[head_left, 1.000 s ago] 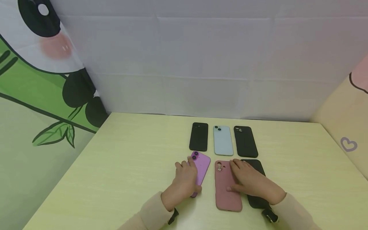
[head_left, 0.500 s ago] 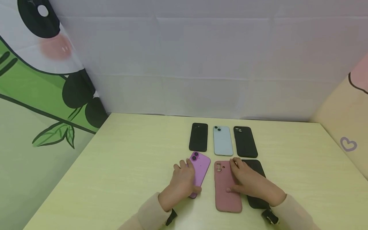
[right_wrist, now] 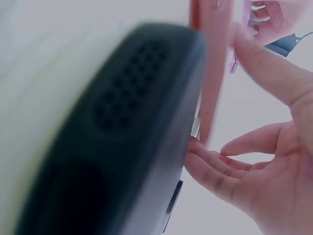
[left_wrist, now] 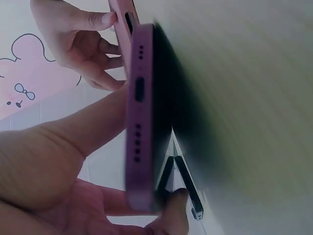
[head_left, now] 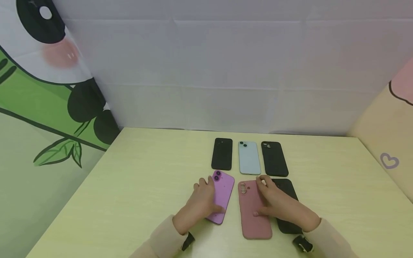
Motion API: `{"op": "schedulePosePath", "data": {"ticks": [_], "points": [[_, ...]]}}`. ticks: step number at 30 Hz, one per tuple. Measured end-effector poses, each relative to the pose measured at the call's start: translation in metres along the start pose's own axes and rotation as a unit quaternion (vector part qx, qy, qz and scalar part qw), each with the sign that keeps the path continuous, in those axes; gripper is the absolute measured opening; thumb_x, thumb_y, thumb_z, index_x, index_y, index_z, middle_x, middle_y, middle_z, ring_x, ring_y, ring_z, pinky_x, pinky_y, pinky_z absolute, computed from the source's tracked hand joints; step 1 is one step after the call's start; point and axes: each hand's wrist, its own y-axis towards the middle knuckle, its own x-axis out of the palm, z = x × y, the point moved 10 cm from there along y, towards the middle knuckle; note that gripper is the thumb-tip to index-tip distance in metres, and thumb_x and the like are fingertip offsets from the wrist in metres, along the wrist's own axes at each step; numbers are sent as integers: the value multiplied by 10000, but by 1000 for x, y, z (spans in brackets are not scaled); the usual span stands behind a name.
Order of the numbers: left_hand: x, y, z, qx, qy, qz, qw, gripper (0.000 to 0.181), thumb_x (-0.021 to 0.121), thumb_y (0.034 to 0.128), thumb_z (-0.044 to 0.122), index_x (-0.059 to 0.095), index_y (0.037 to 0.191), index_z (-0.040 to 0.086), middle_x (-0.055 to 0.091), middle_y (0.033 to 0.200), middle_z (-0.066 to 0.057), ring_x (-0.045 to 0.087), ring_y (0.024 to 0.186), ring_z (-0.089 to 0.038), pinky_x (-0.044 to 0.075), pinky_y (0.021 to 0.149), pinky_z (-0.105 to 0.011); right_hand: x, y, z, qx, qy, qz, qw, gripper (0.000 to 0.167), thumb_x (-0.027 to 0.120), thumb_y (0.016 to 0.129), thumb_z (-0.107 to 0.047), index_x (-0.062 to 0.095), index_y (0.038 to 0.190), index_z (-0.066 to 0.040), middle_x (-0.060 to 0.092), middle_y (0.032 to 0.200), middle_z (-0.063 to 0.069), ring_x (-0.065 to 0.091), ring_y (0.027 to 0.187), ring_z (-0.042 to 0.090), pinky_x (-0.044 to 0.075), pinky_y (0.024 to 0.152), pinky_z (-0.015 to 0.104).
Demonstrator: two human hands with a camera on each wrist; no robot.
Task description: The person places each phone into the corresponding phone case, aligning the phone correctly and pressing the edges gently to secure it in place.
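In the head view my left hand [head_left: 201, 200] holds a purple phone [head_left: 224, 195] by its sides, thumb over the near end and fingers at the left edge. The left wrist view shows the bottom edge of this purple phone [left_wrist: 139, 117], with its port and speaker holes. My right hand [head_left: 282, 204] grips a pink phone case [head_left: 253, 218] with camera cutouts, thumb on its face and fingertips at its far right edge. Under my right hand and wrist lies a black phone case [head_left: 287, 186], partly hidden; its holed end [right_wrist: 132, 88] looms large in the right wrist view.
Behind, in a row on the pale table [head_left: 145, 179], lie a black phone [head_left: 222, 154], a light blue phone [head_left: 249, 158] and a black phone case [head_left: 275, 158]. A white cloth wall [head_left: 206, 71] stands at the table's back edge.
My left hand has shifted slightly left and toward me, and the purple phone has moved a little nearer. The pink phone case has shifted slightly left under my right hand.
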Motion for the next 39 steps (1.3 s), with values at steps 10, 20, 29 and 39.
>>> {"op": "schedulePosePath", "data": {"ticks": [10,20,29,39], "points": [[-3,1,-3,180,-411,-143,9989,977,859,592,282,343,1309,-134,471,1106,-289,514,904,-349,478,791,-436,8,0,-6,-146,151,-181,9996,859,791,690,-297,372,1324,104,366,1346,270,404,1211,419,402,952,499],[-8,1,-7,194,-623,-236,9976,906,844,619,249,366,1279,-147,501,1052,-256,532,853,-280,500,775,-407,17,-1,-12,-381,120,-454,9982,946,796,673,-340,297,1369,62,303,1415,266,339,1201,455,323,941,618],[-12,-3,-9,175,-744,-274,9967,740,813,668,238,447,1200,-124,526,987,-203,527,830,-241,506,712,-370,15,-3,-16,-480,288,-261,9981,950,817,647,-318,300,1373,11,335,1299,198,382,1116,349,390,885,509],[-14,-5,-16,306,-996,-171,9944,346,707,787,148,541,982,-85,526,811,-120,498,730,-199,457,595,-294,17,-8,-19,-155,642,-134,9977,1007,839,624,-227,241,1413,-40,252,1335,164,441,1078,301,472,811,363]]}}
